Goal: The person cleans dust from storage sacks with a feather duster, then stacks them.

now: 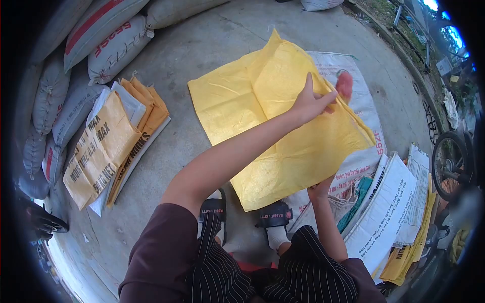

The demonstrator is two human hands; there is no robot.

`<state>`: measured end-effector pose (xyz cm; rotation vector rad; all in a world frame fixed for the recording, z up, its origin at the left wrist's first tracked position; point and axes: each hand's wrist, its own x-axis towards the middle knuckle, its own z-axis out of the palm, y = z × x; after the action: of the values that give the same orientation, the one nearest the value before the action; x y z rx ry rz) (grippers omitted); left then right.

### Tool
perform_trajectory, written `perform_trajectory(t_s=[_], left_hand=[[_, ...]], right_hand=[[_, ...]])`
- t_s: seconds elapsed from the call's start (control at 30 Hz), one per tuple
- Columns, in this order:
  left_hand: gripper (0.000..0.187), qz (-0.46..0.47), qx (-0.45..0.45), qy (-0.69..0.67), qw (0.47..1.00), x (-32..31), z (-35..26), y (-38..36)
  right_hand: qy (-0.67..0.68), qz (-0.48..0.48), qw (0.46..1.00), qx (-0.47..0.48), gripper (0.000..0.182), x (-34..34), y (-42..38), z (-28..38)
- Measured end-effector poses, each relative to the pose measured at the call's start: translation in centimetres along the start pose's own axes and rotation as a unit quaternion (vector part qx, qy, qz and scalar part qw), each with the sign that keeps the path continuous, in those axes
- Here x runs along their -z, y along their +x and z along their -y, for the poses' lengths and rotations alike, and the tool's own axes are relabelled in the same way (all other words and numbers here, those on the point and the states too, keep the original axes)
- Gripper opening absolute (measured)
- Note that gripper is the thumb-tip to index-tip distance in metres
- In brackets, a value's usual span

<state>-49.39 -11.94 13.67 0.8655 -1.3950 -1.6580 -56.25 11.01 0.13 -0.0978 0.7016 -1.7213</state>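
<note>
A large yellow woven sack (237,108), creased and partly folded, spreads in front of me. My left hand (313,103) reaches across it, fingers curled at its right-hand edge and thumb raised. My right hand (322,188) is at the sack's lower edge, its fingers partly hidden underneath; it appears to grip that edge. Beneath the yellow sack lies a white printed sack (371,96) on the concrete. A small pinkish-red thing (344,85), blurred, is just beyond my left hand.
Folded sacks (103,146) are stacked on the floor (166,55) to the left. More flattened sacks (391,202) lie at the right, with a green one (356,202) beside them. Full sacks (118,50) are piled at the upper left. A wheel (449,164) stands at the far right.
</note>
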Motion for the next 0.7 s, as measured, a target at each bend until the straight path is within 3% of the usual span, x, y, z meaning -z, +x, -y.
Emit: perform_trajectory(t_s=[0.03, 0.07, 0.17, 0.27, 0.3, 0.37, 0.4, 0.43, 0.47, 0.53, 0.57, 0.63, 0.67, 0.7], left_hand=[[0.082, 0.066, 0.069, 0.016, 0.995, -0.5, -0.3, -1.0], [0.084, 0.136, 0.138, 0.031, 0.98, -1.0, 0.0, -1.8], [0.083, 0.129, 0.188, 0.093, 0.969, 0.6, 6.0, -3.0], [0.075, 0.072, 0.054, 0.375, 0.923, 6.2, 11.4, -6.1], [0.075, 0.04, 0.024, 0.462, 0.886, 8.6, 12.7, -6.5], [0.074, -0.059, 0.023, 0.566, 0.822, 13.0, 14.1, -6.9], [0.075, -0.09, 0.07, 0.597, 0.794, 14.6, 13.2, -7.2], [0.076, -0.12, 0.116, 0.626, 0.762, 15.8, 12.3, -7.4], [0.076, -0.12, 0.116, 0.625, 0.763, 17.0, 12.6, -7.6], [0.077, -0.144, 0.201, 0.645, 0.723, 18.8, 13.4, -7.8], [0.077, -0.143, 0.199, 0.646, 0.722, 19.3, 13.5, -7.6], [0.08, -0.137, 0.174, 0.659, 0.719, 20.6, 13.5, -7.0], [0.08, -0.14, 0.175, 0.658, 0.719, 20.9, 13.2, -6.7], [0.08, -0.174, 0.237, 0.624, 0.724, 21.0, 12.9, -6.2]], right_hand=[[-0.113, -0.148, 0.978, 0.095, 0.071, -3.4, 0.4, 0.7], [-0.117, -0.152, 0.977, 0.09, 0.071, -2.9, 1.6, 1.5], [-0.144, -0.093, 0.978, 0.116, 0.078, 0.1, 5.4, 6.0], [-0.132, -0.138, 0.975, 0.117, 0.069, 3.4, 7.4, 10.2], [-0.139, -0.017, 0.99, 0.032, 0.057, 6.0, 8.3, 12.8], [-0.143, 0.106, 0.982, -0.056, 0.045, 6.0, 9.2, 13.3], [-0.352, -0.086, 0.932, 0.001, 0.032, 3.7, 9.2, 12.3], [-0.531, -0.27, 0.801, 0.06, 0.021, 2.3, 9.3, 11.9], [-0.532, -0.271, 0.8, 0.061, 0.021, 2.6, 9.9, 11.8], [-0.634, -0.281, 0.716, 0.086, 0.009, 3.9, 11.1, 11.2], [-0.632, -0.282, 0.717, 0.086, 0.009, 4.4, 11.6, 11.1], [-0.701, -0.22, 0.654, 0.179, 0.017, 4.9, 12.8, 10.6], [-0.702, -0.217, 0.655, 0.179, 0.017, 3.5, 13.1, 10.4], [-0.738, -0.229, 0.608, 0.182, 0.019, 2.0, 13.7, 10.6]])
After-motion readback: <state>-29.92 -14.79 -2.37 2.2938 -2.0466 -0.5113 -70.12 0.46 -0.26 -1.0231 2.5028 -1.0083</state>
